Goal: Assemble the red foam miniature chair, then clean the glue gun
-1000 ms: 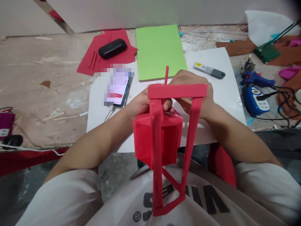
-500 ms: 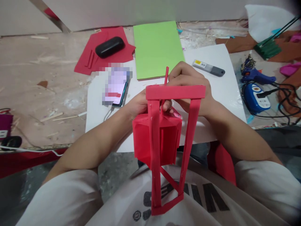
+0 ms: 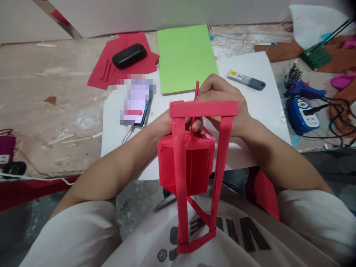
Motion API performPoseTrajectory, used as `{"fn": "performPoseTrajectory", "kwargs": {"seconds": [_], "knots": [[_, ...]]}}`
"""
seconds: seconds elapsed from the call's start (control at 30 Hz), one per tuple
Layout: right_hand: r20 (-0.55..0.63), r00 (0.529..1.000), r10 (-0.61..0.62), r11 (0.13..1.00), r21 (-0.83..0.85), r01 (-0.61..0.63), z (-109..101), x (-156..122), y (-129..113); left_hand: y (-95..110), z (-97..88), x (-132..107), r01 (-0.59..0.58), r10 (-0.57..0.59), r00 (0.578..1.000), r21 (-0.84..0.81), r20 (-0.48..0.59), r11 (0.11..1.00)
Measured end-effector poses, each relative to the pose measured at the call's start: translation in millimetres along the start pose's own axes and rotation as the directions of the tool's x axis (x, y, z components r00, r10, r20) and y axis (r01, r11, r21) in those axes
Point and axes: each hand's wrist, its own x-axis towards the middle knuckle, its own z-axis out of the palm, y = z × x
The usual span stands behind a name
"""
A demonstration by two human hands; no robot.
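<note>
A red model made of foam or card strips is held up in front of my chest. Its tall open frame (image 3: 180,178) stands nearest the camera, with a boxy part (image 3: 167,163) behind it. A thin red stick (image 3: 197,90) rises from the top of the box. My left hand (image 3: 167,120) reaches behind the frame at the box's top, its fingers largely hidden. Closed at the stick, my right hand (image 3: 222,98) has bent knuckles. Just below the fingers shows a small pink object (image 3: 207,134) whose kind I cannot make out.
White paper (image 3: 269,115) carries a lime-green sheet stack (image 3: 186,59), a phone (image 3: 139,100) and a grey utility knife (image 3: 246,79). A black case (image 3: 129,56) rests on red sheets (image 3: 97,74). At right are a blue glue gun (image 3: 306,91), a blue power unit (image 3: 302,115) and cables.
The red frame has shifted slightly left, its upper end most of all. Both hands keep nearly the same position at the box and stick.
</note>
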Motion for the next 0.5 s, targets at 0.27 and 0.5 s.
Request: {"fn": "performPoseTrajectory", "kwargs": {"seconds": [0.27, 0.5], "knots": [[0.051, 0.992, 0.116, 0.992, -0.062, -0.113, 1.2, -1.7, 4.6, 0.5, 2.5, 0.3, -0.037, 0.03, 0.997, 0.088, 0.077, 0.995], [-0.052, 0.999, -0.014, 1.0, 0.024, 0.015, 6.4, -1.7, 7.7, -2.2, -5.9, 2.2, -0.044, 0.039, 0.995, 0.048, 0.095, 0.998]]}}
